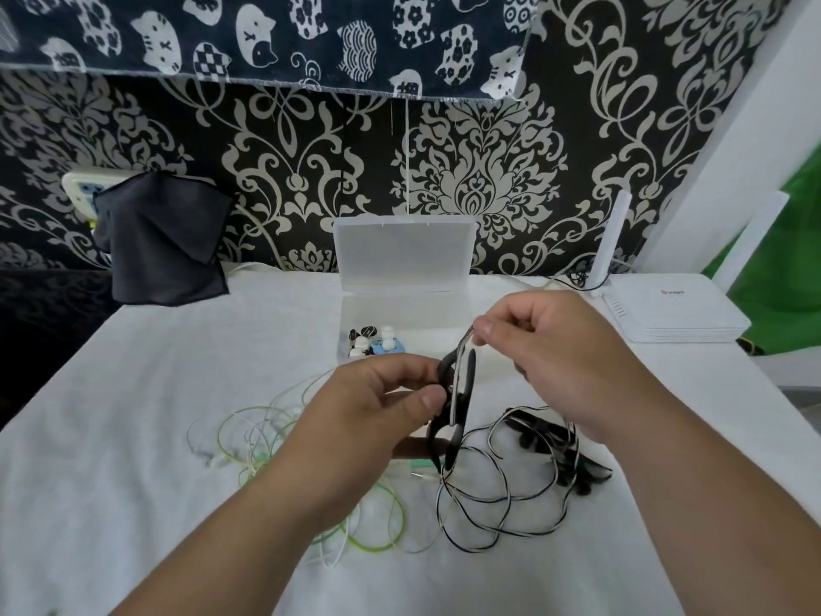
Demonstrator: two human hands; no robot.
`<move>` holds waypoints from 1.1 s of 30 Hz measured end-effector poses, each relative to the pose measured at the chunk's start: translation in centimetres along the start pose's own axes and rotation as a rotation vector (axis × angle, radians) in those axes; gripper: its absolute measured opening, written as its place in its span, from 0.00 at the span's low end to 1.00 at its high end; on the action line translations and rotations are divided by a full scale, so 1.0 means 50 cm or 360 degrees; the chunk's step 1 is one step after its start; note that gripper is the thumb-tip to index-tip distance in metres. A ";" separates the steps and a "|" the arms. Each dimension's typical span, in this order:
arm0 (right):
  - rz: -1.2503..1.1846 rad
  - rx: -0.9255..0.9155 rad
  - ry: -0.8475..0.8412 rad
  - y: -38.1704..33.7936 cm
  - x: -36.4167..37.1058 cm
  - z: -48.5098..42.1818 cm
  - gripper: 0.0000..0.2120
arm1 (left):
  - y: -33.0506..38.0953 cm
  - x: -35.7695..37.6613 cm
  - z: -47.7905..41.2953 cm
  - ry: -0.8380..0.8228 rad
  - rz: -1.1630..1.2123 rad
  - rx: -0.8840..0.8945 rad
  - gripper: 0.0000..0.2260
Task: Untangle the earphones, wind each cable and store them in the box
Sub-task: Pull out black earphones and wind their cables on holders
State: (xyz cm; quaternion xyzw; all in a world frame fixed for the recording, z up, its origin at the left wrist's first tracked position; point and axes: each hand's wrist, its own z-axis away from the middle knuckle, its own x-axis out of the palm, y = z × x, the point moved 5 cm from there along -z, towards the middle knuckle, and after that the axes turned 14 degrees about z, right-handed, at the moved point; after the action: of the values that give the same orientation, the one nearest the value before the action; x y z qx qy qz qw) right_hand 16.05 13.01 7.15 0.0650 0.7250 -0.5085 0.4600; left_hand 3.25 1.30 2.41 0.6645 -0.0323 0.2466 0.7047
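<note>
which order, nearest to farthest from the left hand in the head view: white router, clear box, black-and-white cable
1. black-and-white cable, gripped in the left hand
2. clear box, just behind the hand
3. white router, far back right

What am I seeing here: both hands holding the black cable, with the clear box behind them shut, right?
Not quite. The head view shows the clear box open, its lid standing up at the back. The rest holds: the left hand and right hand both hold the black cable.
</note>
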 end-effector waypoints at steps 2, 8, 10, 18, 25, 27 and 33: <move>-0.0024 0.0057 -0.0095 0.012 0.023 -0.001 0.13 | 0.001 -0.004 0.001 0.0040 0.0088 -0.0003 0.08; -0.0115 0.0094 0.0197 0.018 0.008 -0.004 0.14 | -0.006 -0.017 -0.004 0.0077 -0.0030 -0.0149 0.07; -0.0072 0.0115 0.0149 0.025 0.014 -0.007 0.14 | -0.004 -0.010 -0.003 0.0003 0.0023 -0.0181 0.06; -0.0166 0.0044 0.0199 0.017 0.014 -0.004 0.14 | -0.006 -0.018 -0.001 0.0040 0.0010 -0.0276 0.06; -0.0280 0.0055 0.0179 0.008 0.019 -0.002 0.16 | -0.010 -0.013 0.000 0.0057 -0.0119 -0.0270 0.07; -0.0256 0.0121 0.0168 0.018 0.023 -0.004 0.16 | -0.010 -0.007 0.000 0.0001 -0.0082 -0.0244 0.07; 0.0086 0.0253 -0.0295 0.042 0.065 -0.002 0.18 | 0.007 0.002 -0.003 -0.0049 0.0187 0.0002 0.10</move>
State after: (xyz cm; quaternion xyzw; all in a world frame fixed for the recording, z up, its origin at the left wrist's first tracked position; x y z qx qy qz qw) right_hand 15.32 12.90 3.34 0.0736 0.6347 -0.5556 0.5320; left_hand 3.16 1.48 2.75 0.6656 -0.0819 0.2773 0.6880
